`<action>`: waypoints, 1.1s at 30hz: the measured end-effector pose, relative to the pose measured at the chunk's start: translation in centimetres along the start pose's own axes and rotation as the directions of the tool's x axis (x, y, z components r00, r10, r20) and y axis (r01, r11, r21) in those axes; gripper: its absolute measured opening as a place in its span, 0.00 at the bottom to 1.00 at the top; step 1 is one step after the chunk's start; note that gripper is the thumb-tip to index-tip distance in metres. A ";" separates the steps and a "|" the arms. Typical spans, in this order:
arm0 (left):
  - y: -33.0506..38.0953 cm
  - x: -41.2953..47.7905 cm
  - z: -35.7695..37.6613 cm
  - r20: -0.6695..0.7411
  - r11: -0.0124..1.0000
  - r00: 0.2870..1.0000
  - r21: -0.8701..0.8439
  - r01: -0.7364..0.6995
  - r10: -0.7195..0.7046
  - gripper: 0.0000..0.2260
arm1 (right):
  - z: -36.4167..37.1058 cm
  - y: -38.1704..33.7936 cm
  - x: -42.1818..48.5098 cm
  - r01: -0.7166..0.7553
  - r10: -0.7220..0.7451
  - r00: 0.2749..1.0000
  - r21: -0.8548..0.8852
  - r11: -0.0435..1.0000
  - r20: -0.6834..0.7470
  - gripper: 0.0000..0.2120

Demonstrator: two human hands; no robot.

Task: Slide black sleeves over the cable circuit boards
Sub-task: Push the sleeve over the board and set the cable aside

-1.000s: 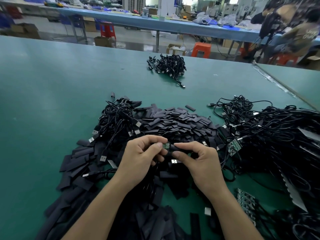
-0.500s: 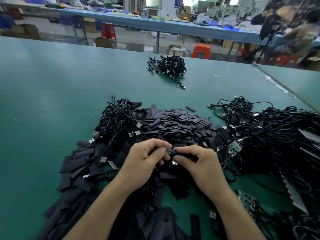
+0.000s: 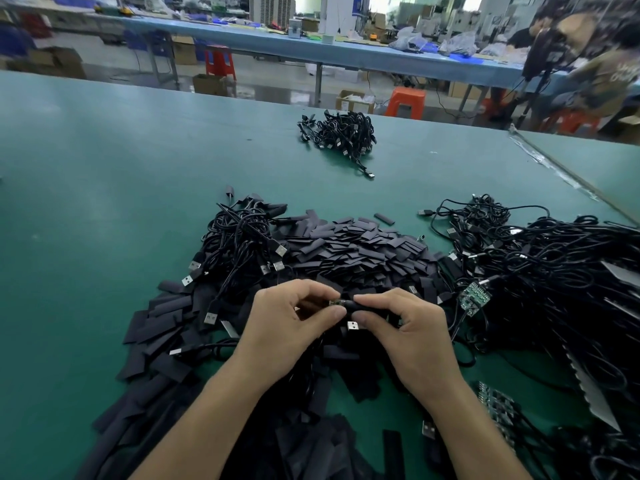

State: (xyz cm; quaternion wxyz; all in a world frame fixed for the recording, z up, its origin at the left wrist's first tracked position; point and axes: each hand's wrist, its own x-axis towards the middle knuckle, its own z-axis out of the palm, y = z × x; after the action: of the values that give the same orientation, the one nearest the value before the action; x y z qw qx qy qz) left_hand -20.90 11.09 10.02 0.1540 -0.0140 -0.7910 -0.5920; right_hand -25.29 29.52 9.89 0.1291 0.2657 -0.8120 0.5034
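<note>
Progress on this one, folks: the black sleeve (image 3: 358, 305) is way further along than it was a second ago. Back then a good chunk of green circuit board (image 3: 334, 302) stuck out between the fingertips. Now only a sliver peeks out at the sleeve's left end.

The left hand (image 3: 287, 323) has a pinching grip on that exposed board end, thumb and forefinger curled in tight. The right hand (image 3: 408, 336) has its grip closed round the sleeve, forefinger on top and thumb under. The hands have also crept closer together and are nearly touching.

All this is held just above the near edge of the loose sleeve pile (image 3: 346, 244) in the middle of the desk (image 3: 104, 202). The cable's USB plug (image 3: 352, 325) dangles just below the fingers.

Looks to me like this board is almost covered, and one more little push should do it. Plenty left though: the big cable tangle (image 3: 554, 271) on the right has a bare board (image 3: 473, 296) showing, versus one small bundle (image 3: 341, 135) at the far side.
</note>
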 end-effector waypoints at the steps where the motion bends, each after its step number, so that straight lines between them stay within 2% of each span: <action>1: 0.0 -0.1 0.0 -0.006 0.999 1.000 0.024 -0.031 0.031 0.09 | 0.0 0.1 0.0 -0.009 0.009 1.000 -0.006 1.000 0.001 0.13; 5: -0.1 -0.2 -0.1 0.016 0.981 0.992 0.148 -0.125 0.124 0.13 | -0.3 0.2 -0.1 -0.069 0.069 0.997 0.003 0.998 -0.017 0.18; 8: -0.1 -0.2 -0.1 0.033 0.973 0.990 0.184 -0.137 0.133 0.18 | -0.4 0.1 -0.2 -0.074 0.075 0.997 0.056 0.996 -0.032 0.20; 14: 0.1 -0.2 -0.2 0.037 0.999 0.999 -0.016 -0.028 0.029 0.18 | -0.4 -0.1 -0.1 -0.080 0.080 0.997 0.078 0.994 0.012 0.12; 17: 0.2 0.0 -0.4 0.071 0.994 0.997 -0.100 0.037 -0.030 0.17 | -0.5 -0.1 -0.1 -0.064 0.063 0.998 0.058 0.996 0.020 0.11; 24: 0.3 0.0 -0.4 0.140 0.982 0.986 -0.155 0.109 -0.087 0.15 | -0.5 -0.1 -0.1 0.085 -0.080 0.995 -0.070 0.994 0.062 0.12; 29: 0.5 0.2 -0.5 0.162 0.969 0.979 -0.192 0.156 -0.125 0.14 | -0.4 -0.3 -0.1 0.118 -0.111 0.992 -0.133 0.984 0.061 0.12; 33: 0.5 0.3 -0.6 0.166 0.962 0.975 -0.204 0.182 -0.150 0.14 | -0.3 -0.2 0.0 0.142 -0.132 0.989 -0.175 0.974 0.064 0.08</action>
State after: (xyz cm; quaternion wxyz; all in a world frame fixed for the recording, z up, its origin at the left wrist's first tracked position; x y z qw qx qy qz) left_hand -20.99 10.60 10.71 0.0419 -0.0083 -0.7291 -0.6831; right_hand -25.23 29.75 10.19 0.1656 0.3215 -0.8367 0.4112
